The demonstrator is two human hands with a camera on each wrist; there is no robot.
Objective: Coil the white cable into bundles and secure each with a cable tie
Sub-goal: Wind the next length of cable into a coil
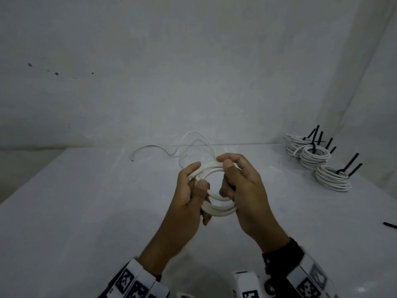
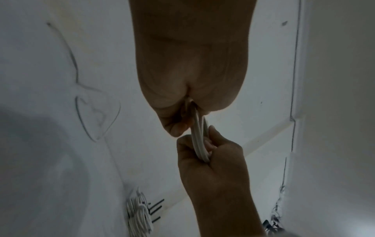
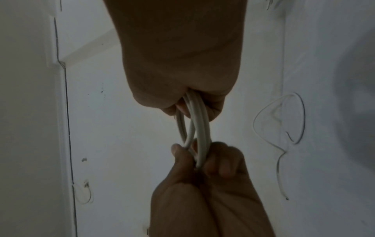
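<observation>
A white cable coil (image 1: 219,208) of several loops hangs between both hands above the white table (image 1: 86,211). My left hand (image 1: 194,186) grips the coil's left side, thumb on top. My right hand (image 1: 231,175) grips the right side with curled fingers. The left wrist view shows the coil (image 2: 199,141) running from my left hand (image 2: 182,121) into my right hand (image 2: 211,154). In the right wrist view the coil (image 3: 199,128) joins my right hand (image 3: 194,102) to my left hand (image 3: 194,157). The cable's loose tail (image 1: 189,145) lies on the table behind.
Three tied white bundles (image 1: 314,157) with black cable ties (image 1: 350,166) sticking up stand at the back right, near the wall corner. A loose black tie (image 1: 390,225) lies at the right edge. Pale walls close the table's far and right sides.
</observation>
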